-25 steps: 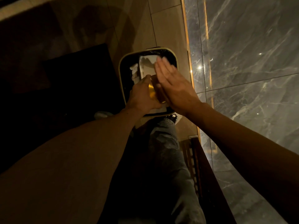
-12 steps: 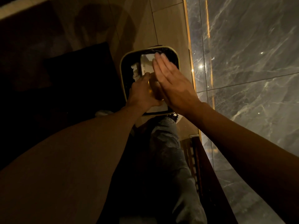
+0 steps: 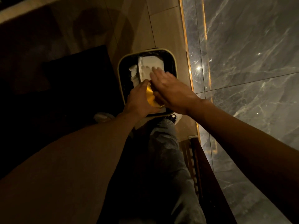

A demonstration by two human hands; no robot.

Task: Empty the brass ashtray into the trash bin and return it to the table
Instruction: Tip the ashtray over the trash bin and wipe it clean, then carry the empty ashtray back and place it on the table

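Tiled floor (image 3: 165, 29), bin (image 3: 120, 65) beside marble wall (image 3: 242, 54) — left hand (image 3: 139, 101) gripping tilted ashtray (image 3: 151, 96), right hand (image 3: 171, 91) flat, fingers loose.

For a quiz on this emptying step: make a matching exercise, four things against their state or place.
Things:
1. left hand
2. right hand
3. brass ashtray
4. trash bin

States:
A. tipped on edge over the bin
B. open, on the floor, white waste inside
C. closed on the ashtray
D. fingers spread flat, blurred, at the ashtray

Pairs: 1-C, 2-D, 3-A, 4-B
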